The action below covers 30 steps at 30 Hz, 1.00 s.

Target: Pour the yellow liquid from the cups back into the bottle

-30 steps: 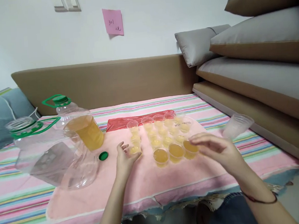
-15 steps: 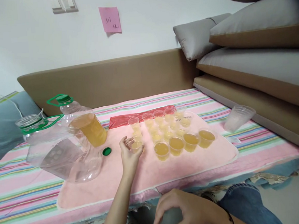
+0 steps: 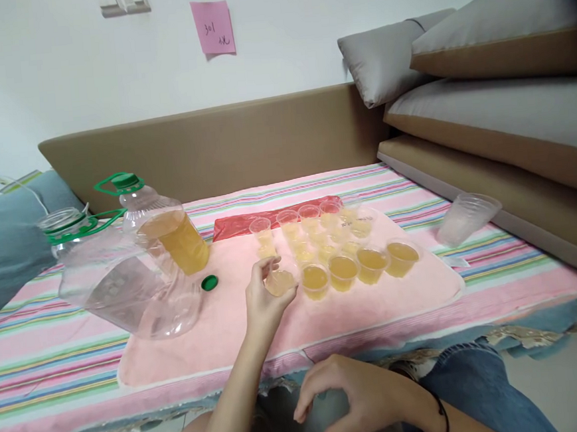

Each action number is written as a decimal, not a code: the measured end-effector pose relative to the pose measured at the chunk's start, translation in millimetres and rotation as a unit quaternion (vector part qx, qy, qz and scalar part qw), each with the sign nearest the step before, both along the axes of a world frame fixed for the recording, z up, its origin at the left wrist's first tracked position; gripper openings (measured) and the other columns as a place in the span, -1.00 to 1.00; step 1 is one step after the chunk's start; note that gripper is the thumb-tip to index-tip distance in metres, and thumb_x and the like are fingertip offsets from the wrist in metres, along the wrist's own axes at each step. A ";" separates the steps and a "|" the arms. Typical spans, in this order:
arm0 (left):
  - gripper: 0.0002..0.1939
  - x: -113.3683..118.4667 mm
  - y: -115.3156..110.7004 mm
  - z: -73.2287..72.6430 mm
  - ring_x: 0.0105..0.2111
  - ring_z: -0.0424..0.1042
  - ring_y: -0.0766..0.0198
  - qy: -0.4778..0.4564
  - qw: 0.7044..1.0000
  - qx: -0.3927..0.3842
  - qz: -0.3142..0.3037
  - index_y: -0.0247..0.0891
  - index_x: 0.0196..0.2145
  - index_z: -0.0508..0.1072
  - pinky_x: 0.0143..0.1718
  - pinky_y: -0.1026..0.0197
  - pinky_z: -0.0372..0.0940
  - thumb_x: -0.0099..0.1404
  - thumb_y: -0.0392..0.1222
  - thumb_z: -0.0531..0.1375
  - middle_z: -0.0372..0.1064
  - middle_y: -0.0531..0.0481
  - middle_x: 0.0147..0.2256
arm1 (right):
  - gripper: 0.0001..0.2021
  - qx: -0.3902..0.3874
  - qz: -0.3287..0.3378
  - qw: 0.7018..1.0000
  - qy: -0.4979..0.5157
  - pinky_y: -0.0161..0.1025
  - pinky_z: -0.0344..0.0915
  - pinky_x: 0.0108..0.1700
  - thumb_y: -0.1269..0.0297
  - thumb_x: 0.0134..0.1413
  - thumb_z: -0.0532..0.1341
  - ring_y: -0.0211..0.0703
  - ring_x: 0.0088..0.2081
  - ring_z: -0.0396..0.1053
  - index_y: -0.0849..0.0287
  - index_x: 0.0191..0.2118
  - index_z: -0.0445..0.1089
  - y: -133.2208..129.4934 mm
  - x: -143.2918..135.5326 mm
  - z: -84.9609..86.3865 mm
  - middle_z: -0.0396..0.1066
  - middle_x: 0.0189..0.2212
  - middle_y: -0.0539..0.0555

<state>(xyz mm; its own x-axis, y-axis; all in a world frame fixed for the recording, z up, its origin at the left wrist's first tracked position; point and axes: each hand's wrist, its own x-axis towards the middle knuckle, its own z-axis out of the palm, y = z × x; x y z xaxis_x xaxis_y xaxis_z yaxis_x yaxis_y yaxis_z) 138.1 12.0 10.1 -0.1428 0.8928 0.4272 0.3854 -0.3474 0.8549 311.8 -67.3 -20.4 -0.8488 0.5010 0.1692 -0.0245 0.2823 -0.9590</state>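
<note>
While “301” on note (image 3: 213,26) — left hand (image 3: 264,303) clamped on 1 cup (image 3: 280,282) — right hand (image 3: 355,392) apart.

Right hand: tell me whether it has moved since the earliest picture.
Yes. The right hand has drawn back toward the person, from over the pink mat to beyond its near edge.

Clear cup (image 3: 280,282), yellowish inside (over pink mat (image 3: 189,350))

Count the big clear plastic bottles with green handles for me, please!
2: the uncapped bottle in front, on the left, and the green-capped bottle with amber liquid just behind it.
</note>
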 end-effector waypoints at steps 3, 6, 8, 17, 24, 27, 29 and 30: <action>-0.45 0.9 0.2 1.2 -0.01 0.48 0.01 0.030 0.999 0.002 -0.012 -0.17 -0.05 0.37 0.07 -0.07 0.34 -0.03 -0.26 0.36 0.47 -0.13 0.00 | -0.45 -0.002 0.002 1.000 -0.007 -0.21 0.37 -0.08 -0.13 -0.13 0.42 -0.06 -0.18 0.53 0.14 -0.08 0.59 0.1 0.3 1.7 0.61 -0.20 0.16; -0.44 1.1 1.0 1.4 0.03 0.45 -0.03 0.061 0.998 0.006 -0.013 -0.18 -0.02 0.38 0.10 -0.11 0.30 -0.03 -0.31 0.32 0.47 -0.13 0.01 | -0.45 -0.004 0.002 1.000 -0.017 -0.20 0.37 -0.06 -0.15 -0.13 0.41 -0.06 -0.17 0.53 0.14 -0.09 0.59 0.3 0.3 3.1 0.61 -0.19 0.15; -0.43 1.0 1.9 1.2 0.04 0.44 -0.03 0.075 0.997 0.015 -0.017 -0.19 0.00 0.39 0.12 -0.12 0.29 -0.03 -0.34 0.30 0.47 -0.13 0.02 | -0.45 -0.004 0.006 1.000 -0.018 -0.21 0.37 -0.05 -0.15 -0.13 0.41 -0.06 -0.16 0.53 0.14 -0.08 0.59 0.6 -0.2 3.1 0.61 -0.18 0.15; -0.39 1.7 6.1 0.1 0.03 0.43 -0.03 0.147 0.988 0.056 -0.010 -0.19 0.03 0.40 0.10 -0.14 0.29 -0.04 -0.40 0.27 0.48 -0.12 0.03 | -0.44 -0.006 0.008 1.000 -0.008 -0.23 0.37 -0.07 -0.13 -0.11 0.40 -0.08 -0.18 0.52 0.19 -0.07 0.58 0.5 -1.5 2.0 0.61 -0.19 0.17; -0.37 2.1 6.9 2.3 0.01 0.43 -0.03 0.177 0.981 0.074 -0.008 -0.20 0.04 0.40 0.07 -0.12 0.30 -0.04 -0.44 0.26 0.49 -0.13 -0.02 | -0.43 -0.010 0.016 1.000 -0.021 -0.22 0.36 -0.06 -0.14 -0.11 0.40 -0.09 -0.16 0.52 0.18 -0.06 0.57 0.9 -0.6 2.7 0.60 -0.17 0.16; -0.38 1.8 7.1 2.6 0.02 0.43 -0.03 0.182 0.980 0.075 -0.011 -0.20 0.04 0.40 0.07 -0.12 0.30 -0.03 -0.43 0.26 0.49 -0.13 -0.01 | -0.43 -0.010 0.018 1.000 -0.023 -0.22 0.36 -0.06 -0.13 -0.10 0.40 -0.09 -0.16 0.51 0.18 -0.05 0.57 1.3 -0.3 2.9 0.60 -0.17 0.16; -0.37 1.9 7.0 2.8 0.02 0.43 -0.03 0.188 0.979 0.074 -0.011 -0.20 0.04 0.41 0.07 -0.12 0.29 -0.03 -0.43 0.26 0.49 -0.13 -0.01 | -0.44 -0.009 0.019 1.000 -0.020 -0.21 0.36 -0.06 -0.13 -0.09 0.40 -0.09 -0.16 0.51 0.18 -0.04 0.57 1.5 -0.4 2.5 0.60 -0.16 0.16; -0.37 2.0 6.8 2.9 0.01 0.43 -0.03 0.192 0.979 0.072 -0.010 -0.19 0.05 0.41 0.07 -0.12 0.29 -0.03 -0.44 0.26 0.48 -0.13 -0.01 | -0.44 -0.008 0.020 1.000 -0.017 -0.22 0.36 -0.06 -0.12 -0.09 0.40 -0.09 -0.16 0.51 0.19 -0.04 0.57 1.6 -0.6 2.2 0.60 -0.16 0.17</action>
<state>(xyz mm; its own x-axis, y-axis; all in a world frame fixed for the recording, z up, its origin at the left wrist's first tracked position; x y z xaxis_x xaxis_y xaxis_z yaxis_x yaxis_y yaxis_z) 140.1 18.8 13.0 0.0705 0.8200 0.5680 0.6604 -0.4651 0.5895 311.2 -65.7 -18.2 -0.8730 0.4693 0.1330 -0.0035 0.2667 -0.9638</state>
